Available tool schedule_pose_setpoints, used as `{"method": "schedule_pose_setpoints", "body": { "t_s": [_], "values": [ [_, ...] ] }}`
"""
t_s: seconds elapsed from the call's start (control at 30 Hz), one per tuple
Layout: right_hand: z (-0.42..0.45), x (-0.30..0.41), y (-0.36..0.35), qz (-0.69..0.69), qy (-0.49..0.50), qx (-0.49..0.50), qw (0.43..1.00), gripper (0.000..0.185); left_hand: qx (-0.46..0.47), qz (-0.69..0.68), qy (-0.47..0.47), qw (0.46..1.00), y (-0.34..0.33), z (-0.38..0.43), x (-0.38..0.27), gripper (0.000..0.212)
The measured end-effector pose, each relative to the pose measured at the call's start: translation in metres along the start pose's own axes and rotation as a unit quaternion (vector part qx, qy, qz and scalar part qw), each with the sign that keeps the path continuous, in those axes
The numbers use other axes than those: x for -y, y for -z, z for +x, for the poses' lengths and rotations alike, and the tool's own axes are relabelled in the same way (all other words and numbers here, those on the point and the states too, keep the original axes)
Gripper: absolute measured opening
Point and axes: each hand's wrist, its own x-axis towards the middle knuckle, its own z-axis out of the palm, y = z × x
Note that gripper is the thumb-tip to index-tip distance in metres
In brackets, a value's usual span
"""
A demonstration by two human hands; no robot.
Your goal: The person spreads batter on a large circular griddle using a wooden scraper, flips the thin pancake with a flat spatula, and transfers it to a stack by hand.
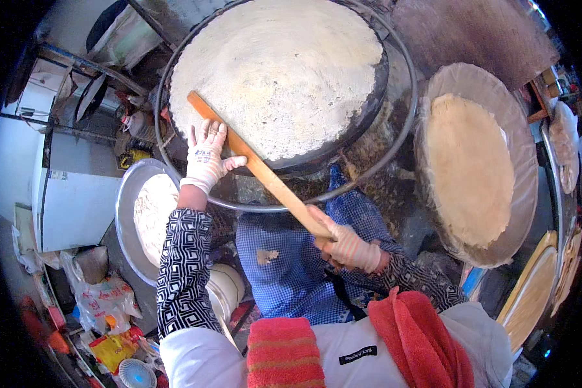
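Note:
A large round griddle (379, 104) with a dark rim carries a thin, pale sheet of batter (276, 72) over nearly all its surface. My right hand (351, 247), in a striped knit glove, grips the lower end of a flat wooden scraper (266, 174). The scraper slants up to the left, its far end over the sheet's lower left edge. My left hand (207, 157), gloved too, lies against the scraper's left side with fingers spread and the thumb touching the wood. Whether the left fingertips press on the sheet I cannot tell.
A metal ring (410, 116) surrounds the griddle. To the right stands a plastic-lined basket (524, 194) holding a stack of thin round flatbreads (470, 169). On the left are a metal basin (126, 233) of pale batter or flour and a white bucket (230, 286). Plastic bags (99, 300) lie lower left.

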Motion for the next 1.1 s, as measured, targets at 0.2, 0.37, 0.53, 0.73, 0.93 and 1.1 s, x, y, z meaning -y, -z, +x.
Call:
{"method": "schedule_pose_setpoints", "body": {
  "t_s": [0.2, 0.37, 0.53, 0.73, 0.93, 1.1],
  "values": [
    [-0.053, -0.031, 0.020, -0.357, 0.028, -0.262, 0.896, 0.076, 0.012, -0.096, -0.055, 0.994, 0.002, 0.080, -0.102, 0.110],
    [-0.104, -0.049, 0.061, -0.127, -0.014, -0.334, 0.934, 0.079, 0.009, -0.150, -0.171, 0.974, 0.013, 0.161, -0.204, 0.109],
    [-0.116, -0.037, 0.077, 0.171, 0.042, -0.311, 0.934, 0.066, -0.015, -0.172, -0.239, 0.956, 0.008, 0.206, -0.250, 0.091],
    [-0.081, -0.007, 0.075, 0.380, 0.023, -0.141, 0.914, 0.068, 0.009, -0.097, -0.144, 0.985, 0.014, 0.182, -0.176, 0.091],
    [-0.012, 0.022, 0.037, 0.285, -0.006, 0.014, 0.958, 0.066, -0.022, -0.089, -0.038, 0.995, -0.012, 0.093, -0.034, 0.092],
    [0.026, 0.037, -0.022, 0.100, -0.008, 0.024, 0.995, 0.063, 0.043, -0.038, 0.065, 0.996, -0.006, -0.025, 0.034, 0.084]
  ]
}}
